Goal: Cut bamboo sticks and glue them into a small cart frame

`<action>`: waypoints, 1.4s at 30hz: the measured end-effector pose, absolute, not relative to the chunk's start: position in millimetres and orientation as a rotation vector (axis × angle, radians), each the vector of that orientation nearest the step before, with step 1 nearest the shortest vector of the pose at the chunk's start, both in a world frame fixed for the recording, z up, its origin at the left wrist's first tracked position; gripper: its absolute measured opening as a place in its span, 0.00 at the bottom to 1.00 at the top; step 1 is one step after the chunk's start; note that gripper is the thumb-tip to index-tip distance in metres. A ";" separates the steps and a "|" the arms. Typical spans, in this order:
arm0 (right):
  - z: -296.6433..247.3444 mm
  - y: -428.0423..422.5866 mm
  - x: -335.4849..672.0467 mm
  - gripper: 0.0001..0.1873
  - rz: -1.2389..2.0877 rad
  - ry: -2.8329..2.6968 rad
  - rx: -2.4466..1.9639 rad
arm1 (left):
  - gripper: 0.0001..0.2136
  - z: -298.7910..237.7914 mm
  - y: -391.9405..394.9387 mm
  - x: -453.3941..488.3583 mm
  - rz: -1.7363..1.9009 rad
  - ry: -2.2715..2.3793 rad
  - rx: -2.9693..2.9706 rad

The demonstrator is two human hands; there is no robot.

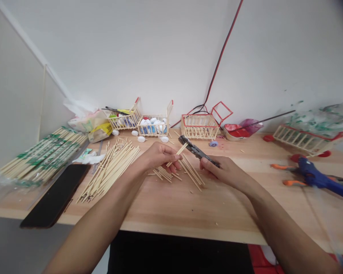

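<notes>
My left hand [160, 156] is closed in a pinch on a thin wooden stick [179, 151], which points up and to the right. My right hand [224, 171] is wrapped round the handles of dark pliers [194, 148]. The pliers' jaws meet the upper end of the stick. Both hands hover just above a wooden table [205, 213]. Under them lie several short cut sticks [185, 172].
A fan of long sticks [110, 169] lies left of my hands, beside wrapped chopstick packs [42, 156] and a black phone [55, 199]. Small stick baskets [200, 126] line the wall. A blue glue gun [321, 179] and orange-handled tool [287, 175] lie at right.
</notes>
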State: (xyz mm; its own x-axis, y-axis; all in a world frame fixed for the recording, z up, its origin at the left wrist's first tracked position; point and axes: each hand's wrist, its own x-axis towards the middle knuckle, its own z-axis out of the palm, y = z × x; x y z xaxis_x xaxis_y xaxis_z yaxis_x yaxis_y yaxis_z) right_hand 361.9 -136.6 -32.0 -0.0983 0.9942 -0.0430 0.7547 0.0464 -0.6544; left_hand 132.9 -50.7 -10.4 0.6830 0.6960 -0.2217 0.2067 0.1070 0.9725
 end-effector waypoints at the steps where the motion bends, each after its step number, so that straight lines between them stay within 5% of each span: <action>1: -33.4 -136.3 362.4 0.30 0.735 -1.912 -1.756 | 0.16 -10.4 -50.9 132.9 0.423 0.800 1.460; 42: -44.3 -140.6 356.7 0.24 0.035 -1.889 -1.726 | 0.09 -7.4 -64.0 140.6 0.665 0.810 1.750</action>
